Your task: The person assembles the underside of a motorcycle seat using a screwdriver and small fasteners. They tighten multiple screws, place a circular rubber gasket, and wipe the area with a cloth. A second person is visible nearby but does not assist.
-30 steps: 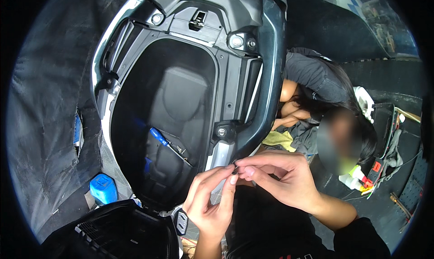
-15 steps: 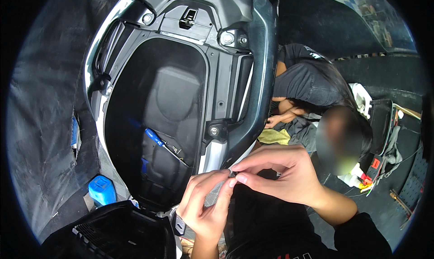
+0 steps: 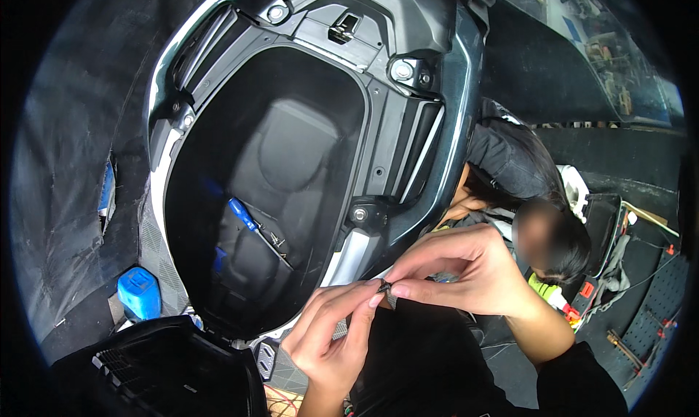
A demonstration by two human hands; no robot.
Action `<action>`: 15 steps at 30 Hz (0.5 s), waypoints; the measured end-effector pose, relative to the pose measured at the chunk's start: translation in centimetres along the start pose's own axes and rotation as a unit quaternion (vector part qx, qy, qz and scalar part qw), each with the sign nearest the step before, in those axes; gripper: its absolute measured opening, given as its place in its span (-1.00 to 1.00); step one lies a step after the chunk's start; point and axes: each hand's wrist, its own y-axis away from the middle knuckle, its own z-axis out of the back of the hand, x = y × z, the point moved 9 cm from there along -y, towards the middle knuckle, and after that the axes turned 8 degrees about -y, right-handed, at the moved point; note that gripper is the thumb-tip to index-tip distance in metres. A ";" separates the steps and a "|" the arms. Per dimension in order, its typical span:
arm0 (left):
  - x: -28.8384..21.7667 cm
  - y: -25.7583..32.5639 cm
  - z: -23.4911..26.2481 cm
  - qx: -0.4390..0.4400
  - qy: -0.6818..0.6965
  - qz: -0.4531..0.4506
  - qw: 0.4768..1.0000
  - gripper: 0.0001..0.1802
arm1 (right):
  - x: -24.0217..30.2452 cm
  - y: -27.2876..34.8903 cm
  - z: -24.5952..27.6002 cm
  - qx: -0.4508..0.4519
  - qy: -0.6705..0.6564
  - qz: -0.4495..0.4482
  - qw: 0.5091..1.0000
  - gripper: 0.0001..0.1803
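Observation:
My left hand [image 3: 331,337] and my right hand [image 3: 466,275] meet at the fingertips over the right rim of an open scooter under-seat compartment [image 3: 269,184]. Between thumb and fingers of both hands sits a small dark clip-like part [image 3: 384,287], with a grey strip just under it. Which hand bears the part's weight I cannot tell. Inside the black tub lies a blue-handled screwdriver [image 3: 244,215].
Another person [image 3: 524,191] in dark clothes crouches to the right of the scooter body. A blue plastic container [image 3: 138,292] stands at lower left. The raised seat underside [image 3: 167,373] fills the bottom left. Tools and cables lie on the floor at far right.
The view has shifted, so the compartment sits higher and larger in frame. Both hands stay pinched together on the small part, with the right hand now slightly more raised.

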 end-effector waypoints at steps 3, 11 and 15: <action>-0.2 -0.7 0.2 0.000 -0.009 -0.043 0.999 -0.79 | 0.1 -0.4 -0.1 0.003 0.013 0.016 1.000 -0.80; 2.4 -2.2 -1.1 0.021 0.126 0.087 0.988 -0.81 | 2.5 -2.3 0.3 0.011 0.136 0.036 0.990 -0.85; 3.7 -3.1 -1.9 0.012 0.097 0.111 0.989 -0.86 | 5.1 -3.9 0.6 0.000 0.305 0.143 0.941 -0.88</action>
